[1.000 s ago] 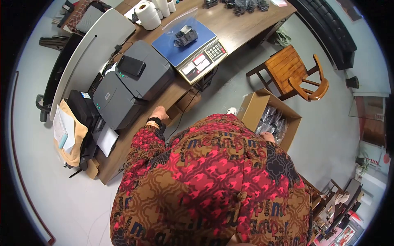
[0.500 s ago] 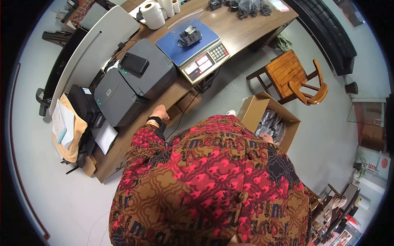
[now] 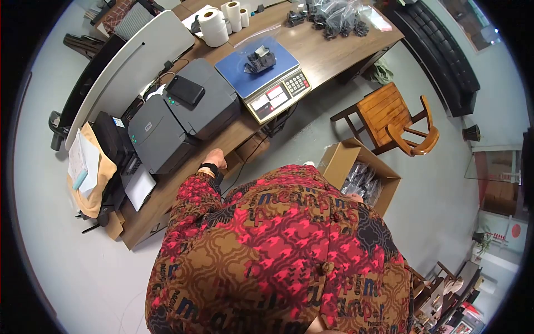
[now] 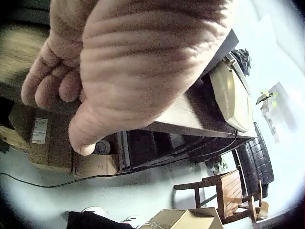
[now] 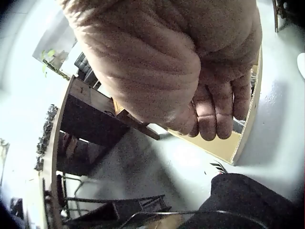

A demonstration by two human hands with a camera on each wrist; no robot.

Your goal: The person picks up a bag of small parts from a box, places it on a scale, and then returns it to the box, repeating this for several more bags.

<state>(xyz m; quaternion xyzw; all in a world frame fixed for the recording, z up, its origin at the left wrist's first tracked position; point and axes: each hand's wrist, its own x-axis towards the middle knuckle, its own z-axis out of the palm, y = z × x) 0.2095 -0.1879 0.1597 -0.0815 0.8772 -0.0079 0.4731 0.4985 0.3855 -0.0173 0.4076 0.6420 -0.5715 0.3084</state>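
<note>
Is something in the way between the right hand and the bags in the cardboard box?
Nothing that I can see. The cardboard box is open on top, with no lid over the plastic bags, and the right hand is close to them.

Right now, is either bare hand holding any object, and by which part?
Nothing appears held: the bare left hand, near the brown wooden desk, and the bare right hand, by the open brown cardboard box, both look empty.
</note>
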